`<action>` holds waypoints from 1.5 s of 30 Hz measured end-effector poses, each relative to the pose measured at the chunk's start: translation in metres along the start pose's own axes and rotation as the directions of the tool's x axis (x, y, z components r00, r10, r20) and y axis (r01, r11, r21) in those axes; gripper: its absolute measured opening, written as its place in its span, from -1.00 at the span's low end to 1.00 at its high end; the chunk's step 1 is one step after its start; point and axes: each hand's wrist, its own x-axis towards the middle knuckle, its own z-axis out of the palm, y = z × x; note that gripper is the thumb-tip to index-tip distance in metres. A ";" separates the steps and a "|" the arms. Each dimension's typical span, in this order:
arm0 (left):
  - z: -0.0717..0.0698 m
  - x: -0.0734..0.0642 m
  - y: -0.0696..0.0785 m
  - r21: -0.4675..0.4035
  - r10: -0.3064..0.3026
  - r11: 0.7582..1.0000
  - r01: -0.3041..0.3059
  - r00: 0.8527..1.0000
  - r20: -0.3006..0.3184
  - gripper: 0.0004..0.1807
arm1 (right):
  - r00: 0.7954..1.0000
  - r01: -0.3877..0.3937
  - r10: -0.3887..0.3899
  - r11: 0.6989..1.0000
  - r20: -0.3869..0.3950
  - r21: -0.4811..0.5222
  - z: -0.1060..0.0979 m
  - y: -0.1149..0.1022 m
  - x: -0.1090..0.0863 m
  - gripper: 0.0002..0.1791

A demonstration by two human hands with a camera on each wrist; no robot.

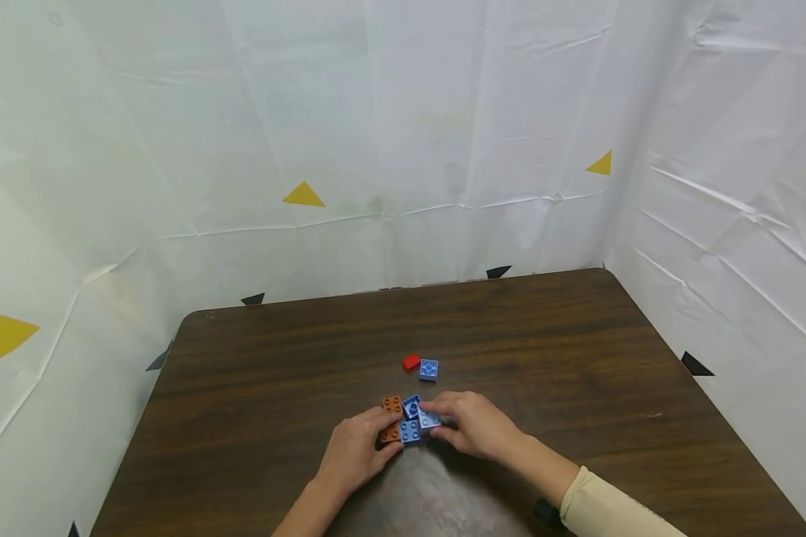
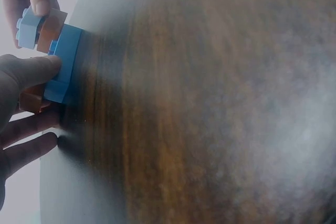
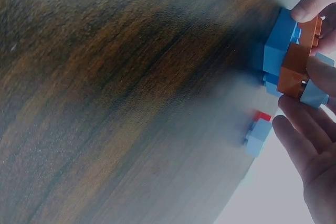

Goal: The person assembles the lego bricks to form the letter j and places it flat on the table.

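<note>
We find the left grip [image 1: 359, 447] curled closed around the brick assembly [image 1: 410, 431] on the tabletop [image 1: 275, 358], and the right grip [image 1: 477, 426] narrowed, pinching a light-blue brick [image 1: 430, 421] at its right side. We record a red brick [image 1: 412, 362] and a loose blue brick [image 1: 428, 368] just beyond

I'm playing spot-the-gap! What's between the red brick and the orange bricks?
Only bare table shows between the red brick and the orange bricks, in the head view.
</note>
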 end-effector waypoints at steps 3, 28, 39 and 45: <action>0.001 0.000 0.000 -0.001 0.006 1.000 -0.006 1.000 -0.005 -0.50 | 1.000 0.011 -0.011 1.000 -0.014 -0.002 0.001 0.000 0.001 -0.52; 0.000 -0.001 0.000 0.004 0.006 1.000 -0.006 1.000 0.009 -0.50 | 1.000 -0.012 0.013 0.994 0.007 -0.104 0.001 -0.003 0.002 -0.51; 0.000 0.000 -0.001 0.005 0.024 1.000 -0.024 1.000 -0.005 -0.51 | 0.996 -0.053 0.053 0.999 0.071 -0.004 -0.003 0.000 0.004 -0.46; 0.002 -0.001 -0.002 -0.008 0.013 1.000 -0.013 1.000 -0.005 -0.46 | 0.983 -0.178 0.183 0.962 -0.003 0.208 -0.011 0.017 0.009 -0.54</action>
